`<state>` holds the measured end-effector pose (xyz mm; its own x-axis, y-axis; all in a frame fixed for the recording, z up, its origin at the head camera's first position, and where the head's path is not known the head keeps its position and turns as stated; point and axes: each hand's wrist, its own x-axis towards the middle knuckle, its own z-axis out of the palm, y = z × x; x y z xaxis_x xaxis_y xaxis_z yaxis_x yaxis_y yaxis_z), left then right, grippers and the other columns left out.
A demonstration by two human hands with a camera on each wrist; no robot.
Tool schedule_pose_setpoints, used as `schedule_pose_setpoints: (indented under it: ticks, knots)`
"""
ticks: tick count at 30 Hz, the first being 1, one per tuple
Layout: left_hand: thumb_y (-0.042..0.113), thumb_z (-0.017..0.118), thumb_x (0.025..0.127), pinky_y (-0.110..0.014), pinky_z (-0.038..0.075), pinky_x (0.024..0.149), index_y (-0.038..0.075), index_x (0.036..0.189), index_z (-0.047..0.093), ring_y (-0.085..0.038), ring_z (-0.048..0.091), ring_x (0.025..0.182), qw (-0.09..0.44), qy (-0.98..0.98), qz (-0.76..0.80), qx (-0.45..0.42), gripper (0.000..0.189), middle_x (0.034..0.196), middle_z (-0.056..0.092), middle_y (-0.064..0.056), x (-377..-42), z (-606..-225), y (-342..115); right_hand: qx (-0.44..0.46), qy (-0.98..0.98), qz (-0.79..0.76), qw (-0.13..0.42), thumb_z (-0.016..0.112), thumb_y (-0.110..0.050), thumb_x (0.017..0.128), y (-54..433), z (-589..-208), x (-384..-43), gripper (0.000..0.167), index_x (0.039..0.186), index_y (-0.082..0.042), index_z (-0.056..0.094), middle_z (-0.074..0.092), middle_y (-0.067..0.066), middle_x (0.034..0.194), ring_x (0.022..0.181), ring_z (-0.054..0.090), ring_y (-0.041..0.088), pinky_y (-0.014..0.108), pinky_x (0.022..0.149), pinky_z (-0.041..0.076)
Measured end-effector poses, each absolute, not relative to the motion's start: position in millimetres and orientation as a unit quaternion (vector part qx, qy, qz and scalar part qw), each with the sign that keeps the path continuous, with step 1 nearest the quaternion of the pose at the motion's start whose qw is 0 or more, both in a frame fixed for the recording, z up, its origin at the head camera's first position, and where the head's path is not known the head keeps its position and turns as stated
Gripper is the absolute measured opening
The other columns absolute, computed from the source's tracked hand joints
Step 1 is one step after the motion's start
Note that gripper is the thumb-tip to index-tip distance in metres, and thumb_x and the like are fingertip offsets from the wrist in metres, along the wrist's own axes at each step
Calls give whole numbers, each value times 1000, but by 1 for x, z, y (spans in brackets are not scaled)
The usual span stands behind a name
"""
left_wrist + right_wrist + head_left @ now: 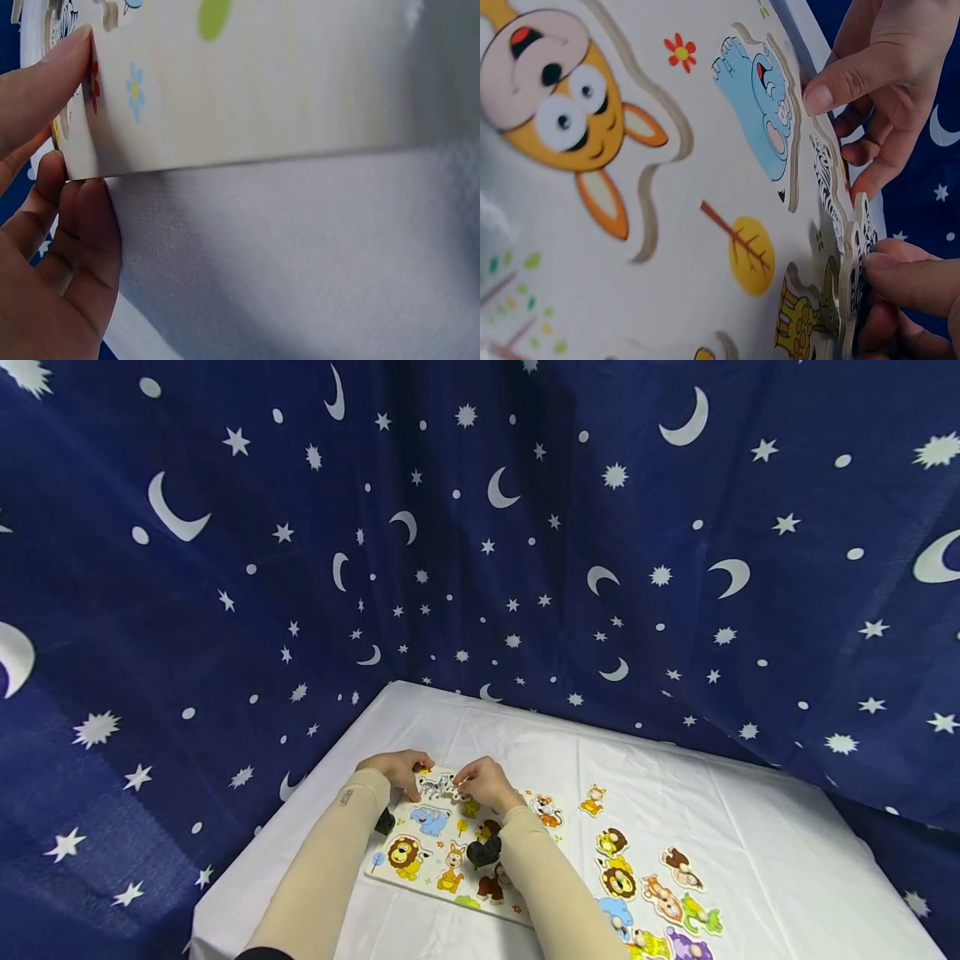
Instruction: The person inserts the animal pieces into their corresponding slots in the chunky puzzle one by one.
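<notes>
A wooden animal puzzle board [420,887] with printed recesses lies on the white-covered table. At its far left corner my left hand [401,772] grips the edge, thumb on top and fingers [96,225] against the side. My right hand [489,785] pinches a thin zebra puzzle piece [855,262] by its edge, thumb on the near side. The piece stands tilted, right beside the zebra recess [826,176] near the board's far edge. Elephant [761,112] and kangaroo [562,105] pictures show in their recesses; my right arm covers part of the board.
Several loose animal pieces lie right of the board, among them a kangaroo piece [592,800], a lion piece [618,880], a crocodile piece [701,915] and a purple piece [687,947]. A dark blue star-and-moon curtain [480,552] hangs behind the table [780,827].
</notes>
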<state>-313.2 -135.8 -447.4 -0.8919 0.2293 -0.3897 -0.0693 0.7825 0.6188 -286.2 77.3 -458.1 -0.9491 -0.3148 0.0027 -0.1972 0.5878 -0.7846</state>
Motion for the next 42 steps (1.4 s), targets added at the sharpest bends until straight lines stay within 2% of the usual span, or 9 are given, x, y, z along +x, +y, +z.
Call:
schedule_pose_setpoints:
  ticks: [11, 17, 25, 42]
  knots:
    - [0, 86, 72, -46, 38, 110, 17, 134, 60, -23, 51, 116, 227, 918, 321, 44, 69, 134, 58, -9, -312, -447, -137, -145, 893, -422, 64, 70, 4, 85, 64, -456, -287, 14, 94, -2, 79, 74, 10, 87, 68, 54, 10, 23, 60, 44]
    - [3, 87, 73, -47, 40, 107, 19, 133, 60, -22, 52, 116, 226, 920, 316, 50, 67, 133, 58, -7, -316, -444, -137, -143, 890, -429, 61, 69, 5, 86, 61, -452, -287, 14, 93, -1, 78, 76, 13, 89, 68, 59, 11, 23, 61, 47]
    - [-2, 85, 72, -43, 41, 106, 15, 132, 60, -22, 52, 111, 224, 915, 332, 55, 68, 129, 59, -9, -313, -442, -137, -147, 893, -423, 56, 69, 7, 83, 57, -455, -289, 15, 91, -1, 79, 76, 11, 86, 68, 59, 9, 22, 62, 48]
    - [3, 86, 74, -46, 39, 110, 18, 136, 59, -24, 52, 125, 219, 924, 306, 60, 69, 137, 57, -9, -312, -450, -135, -151, 885, -436, 59, 70, 6, 84, 47, -465, -291, 13, 90, -2, 79, 75, 11, 88, 69, 55, 10, 22, 60, 44]
